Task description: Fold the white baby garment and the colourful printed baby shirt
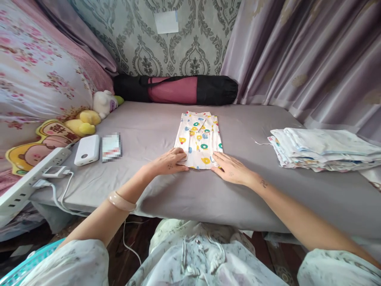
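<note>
A small white shirt printed with yellow, green and blue figures lies on the grey sheet in front of me. Its sides and sleeves are folded inward, making a narrow upright panel with the collar at the far end. My left hand rests on the near left corner, fingers on the cloth and thumb apart by the bottom hem. Across from it, my right hand lies with its fingers stretched over the near right corner, thumb at the hem. Both hands touch the shirt, which stays flat on the bed.
To the right is a stack of folded clothes. On the left are a white power bank, a blurred packet, a power strip with cables and plush toys. A long black and pink bag lies along the wall.
</note>
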A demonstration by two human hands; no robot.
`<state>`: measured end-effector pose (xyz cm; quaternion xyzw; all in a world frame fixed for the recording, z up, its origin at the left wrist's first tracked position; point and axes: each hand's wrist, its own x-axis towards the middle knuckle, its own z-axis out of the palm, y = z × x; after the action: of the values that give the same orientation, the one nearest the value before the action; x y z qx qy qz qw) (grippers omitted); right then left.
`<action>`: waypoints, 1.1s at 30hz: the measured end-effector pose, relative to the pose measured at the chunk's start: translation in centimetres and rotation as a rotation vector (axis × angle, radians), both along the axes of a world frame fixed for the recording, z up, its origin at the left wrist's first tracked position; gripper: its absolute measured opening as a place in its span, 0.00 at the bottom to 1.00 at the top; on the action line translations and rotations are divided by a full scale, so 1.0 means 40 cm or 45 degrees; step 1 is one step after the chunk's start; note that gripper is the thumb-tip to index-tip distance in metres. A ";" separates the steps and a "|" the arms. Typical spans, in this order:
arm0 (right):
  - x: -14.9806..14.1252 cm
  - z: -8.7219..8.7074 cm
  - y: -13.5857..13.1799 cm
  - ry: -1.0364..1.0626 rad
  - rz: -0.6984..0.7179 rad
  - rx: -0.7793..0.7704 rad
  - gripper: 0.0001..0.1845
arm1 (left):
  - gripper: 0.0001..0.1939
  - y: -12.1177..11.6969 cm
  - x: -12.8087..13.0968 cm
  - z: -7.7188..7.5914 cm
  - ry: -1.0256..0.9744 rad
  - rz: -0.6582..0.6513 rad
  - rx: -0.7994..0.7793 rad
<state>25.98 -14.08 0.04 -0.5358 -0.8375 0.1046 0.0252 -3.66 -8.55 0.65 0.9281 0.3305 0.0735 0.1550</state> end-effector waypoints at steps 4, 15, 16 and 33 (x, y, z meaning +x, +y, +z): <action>0.021 0.022 -0.002 0.054 0.111 0.067 0.24 | 0.20 0.015 -0.018 -0.004 -0.053 -0.053 0.011; 0.081 0.023 0.013 0.177 0.283 -0.028 0.29 | 0.17 0.017 -0.010 -0.012 0.062 -0.031 0.171; 0.088 0.021 0.016 0.192 0.278 -0.059 0.32 | 0.17 0.021 -0.009 -0.014 0.035 -0.037 0.179; 0.044 0.005 0.072 0.303 -0.086 0.181 0.13 | 0.19 0.092 0.001 0.007 -0.354 0.471 -0.236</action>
<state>27.75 -11.20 0.23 -0.5444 -0.8153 0.1068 0.1657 -3.64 -4.88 0.94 0.8145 0.4756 0.1971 0.2674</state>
